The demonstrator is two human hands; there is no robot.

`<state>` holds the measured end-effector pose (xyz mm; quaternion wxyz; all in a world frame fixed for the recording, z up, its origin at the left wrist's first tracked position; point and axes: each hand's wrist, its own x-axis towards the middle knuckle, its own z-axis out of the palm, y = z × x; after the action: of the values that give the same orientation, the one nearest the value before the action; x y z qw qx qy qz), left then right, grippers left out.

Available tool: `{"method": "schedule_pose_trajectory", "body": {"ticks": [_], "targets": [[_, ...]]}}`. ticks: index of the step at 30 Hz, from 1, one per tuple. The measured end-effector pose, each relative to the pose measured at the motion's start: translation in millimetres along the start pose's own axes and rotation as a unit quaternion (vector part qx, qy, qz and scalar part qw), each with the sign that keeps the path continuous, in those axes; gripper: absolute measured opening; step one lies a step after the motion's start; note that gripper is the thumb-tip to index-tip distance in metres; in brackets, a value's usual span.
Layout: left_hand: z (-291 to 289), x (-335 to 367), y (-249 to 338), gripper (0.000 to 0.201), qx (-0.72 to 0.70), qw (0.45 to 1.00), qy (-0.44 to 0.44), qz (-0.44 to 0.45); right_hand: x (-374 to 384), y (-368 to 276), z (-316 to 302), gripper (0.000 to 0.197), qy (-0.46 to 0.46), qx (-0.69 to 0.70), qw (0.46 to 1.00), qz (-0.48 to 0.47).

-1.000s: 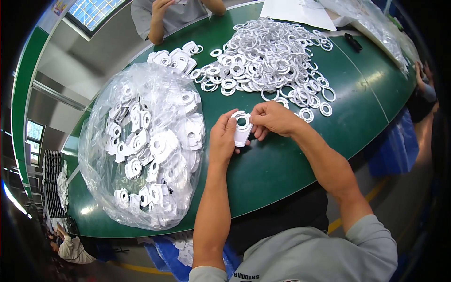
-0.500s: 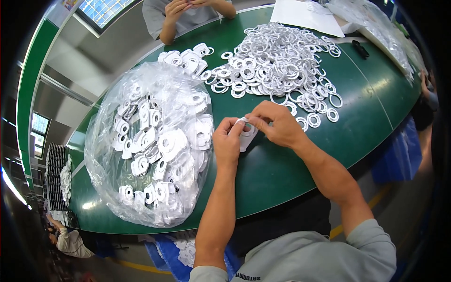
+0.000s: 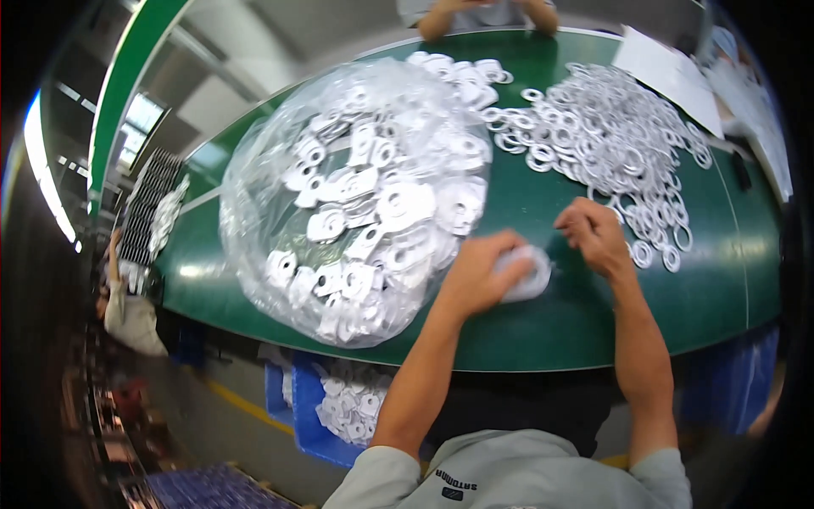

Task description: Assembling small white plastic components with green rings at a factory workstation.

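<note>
A green tabletop (image 3: 543, 339) is shown from above, with bare hands working over its near edge. A white plate (image 3: 532, 284), blurred, with a rounded end, is gripped by the left hand (image 3: 487, 276) just above the middle of the tabletop. The right hand (image 3: 596, 237) is held apart from it with fingers curled; whether anything small is pinched there cannot be told.

On the left part of the tabletop, reaching close to the near edge, many similar holed plates (image 3: 405, 206) are gathered in a large clear plastic bag (image 3: 246, 204). More plates (image 3: 471, 76) are piled loose near the far edge. Toward the far right corner, a broad heap of white rings (image 3: 610, 127) is spread.

Below the near edge, a blue bin (image 3: 312, 427) is partly filled with white pieces (image 3: 352, 411). Only one plate is in hand, so much seems to be left; which pieces are finished cannot be judged.
</note>
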<state>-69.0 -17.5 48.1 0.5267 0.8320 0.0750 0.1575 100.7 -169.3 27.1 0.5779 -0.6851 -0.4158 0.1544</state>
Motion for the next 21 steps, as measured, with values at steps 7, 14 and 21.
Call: {"method": "schedule_pose_trajectory", "body": {"ticks": [7, 14, 21], "targets": [[-118.4, -167.0, 39.5, 0.025, 0.206, 0.965, 0.016, -0.163, 5.8, -0.2, -22.9, 0.04, 0.053, -0.019, 0.996, 0.067], [-176.6, -88.2, -37.8, 0.028, 0.324, 0.917, 0.184, -0.141, 11.0, 5.9, -26.5, 0.037, 0.06, -0.009, 0.995, 0.079], [-188.1, -61.4, -92.3, 0.041, 0.496, 0.843, 0.163, -0.126, 21.4, 28.7, -65.5, 0.034, 0.188, -0.053, 0.979, 0.066]]}}
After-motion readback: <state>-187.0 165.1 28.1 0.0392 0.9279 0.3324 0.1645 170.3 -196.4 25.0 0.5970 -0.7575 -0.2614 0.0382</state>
